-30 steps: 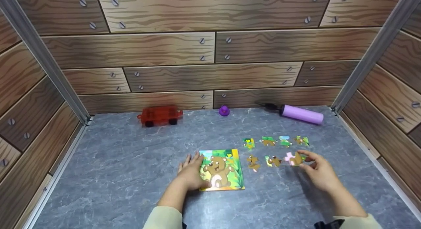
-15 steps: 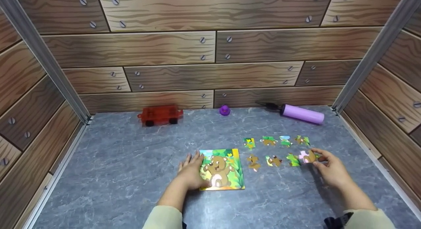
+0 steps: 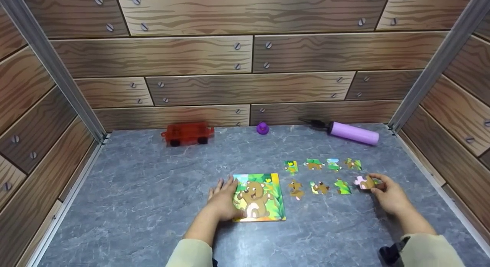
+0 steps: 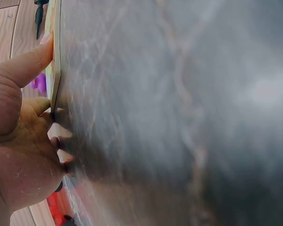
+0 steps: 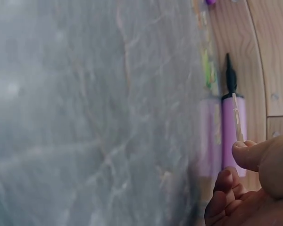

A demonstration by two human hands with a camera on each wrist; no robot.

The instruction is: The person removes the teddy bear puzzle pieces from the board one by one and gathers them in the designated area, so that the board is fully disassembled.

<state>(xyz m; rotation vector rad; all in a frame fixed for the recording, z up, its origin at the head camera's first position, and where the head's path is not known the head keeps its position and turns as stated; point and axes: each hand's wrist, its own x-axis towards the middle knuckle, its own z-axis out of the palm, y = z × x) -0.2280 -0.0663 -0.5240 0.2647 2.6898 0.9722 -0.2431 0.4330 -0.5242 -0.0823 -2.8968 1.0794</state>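
Note:
My left hand (image 3: 223,202) rests at the left edge of a square puzzle board (image 3: 264,205) with a bear picture. Its fingers are spread along the far left side, and the left wrist view has the thumb (image 4: 35,59) against the board's edge (image 4: 56,52). To the right, my right hand (image 3: 391,195) pinches a pink and brown puzzle piece (image 3: 365,182) between thumb and fingers. Edge-on, that piece (image 5: 237,117) sticks up from the fingertips in the right wrist view. Just left of it lies a green puzzle piece (image 3: 343,186).
More puzzle pieces lie in two rows right of the board, among them a brown one (image 3: 295,189) and a yellow-green one (image 3: 291,167). Along the back wall stand a red toy wagon (image 3: 188,134), a purple rubber duck (image 3: 262,128) and a lilac hand pump (image 3: 354,133).
My right hand has moved right with the pink and brown piece, uncovering the green piece that was beneath it in view. My left hand has stayed on the board.

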